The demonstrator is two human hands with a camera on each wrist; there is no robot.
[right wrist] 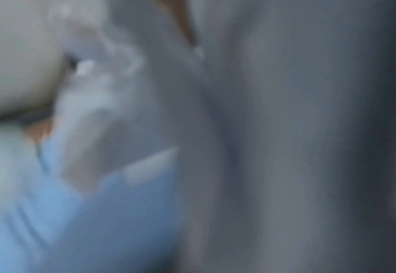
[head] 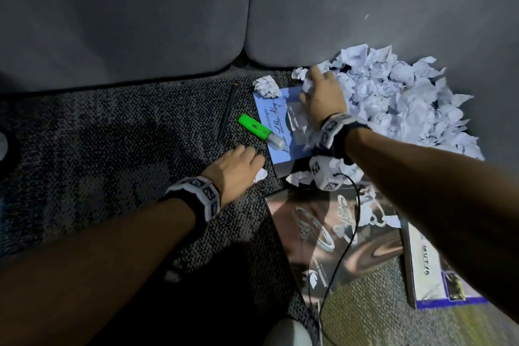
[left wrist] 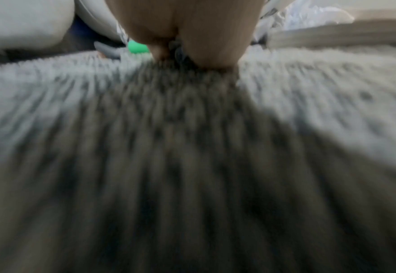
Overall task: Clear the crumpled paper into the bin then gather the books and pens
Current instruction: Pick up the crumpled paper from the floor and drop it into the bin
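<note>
A big heap of crumpled paper (head: 398, 98) lies on the carpet against the sofa. My right hand (head: 310, 84) reaches into its left edge, fingers curled round a wad, above a light blue book (head: 276, 132). My left hand (head: 254, 164) rests palm down on the carpet, fingers curled over a small paper ball (head: 259, 176). In the left wrist view its fingertips (left wrist: 215, 55) touch the carpet. A green highlighter (head: 258, 130) and a black pen (head: 227, 112) lie left of the blue book. A glossy book (head: 323, 241) and another book (head: 438, 270) lie nearer me. The right wrist view is blurred.
A grey sofa (head: 126, 22) fills the back. One loose paper ball (head: 265, 86) sits at the blue book's far corner. A black cable (head: 348, 233) runs from my right wrist across the glossy book. Speckled carpet (head: 98, 135) extends to the left. No bin is in view.
</note>
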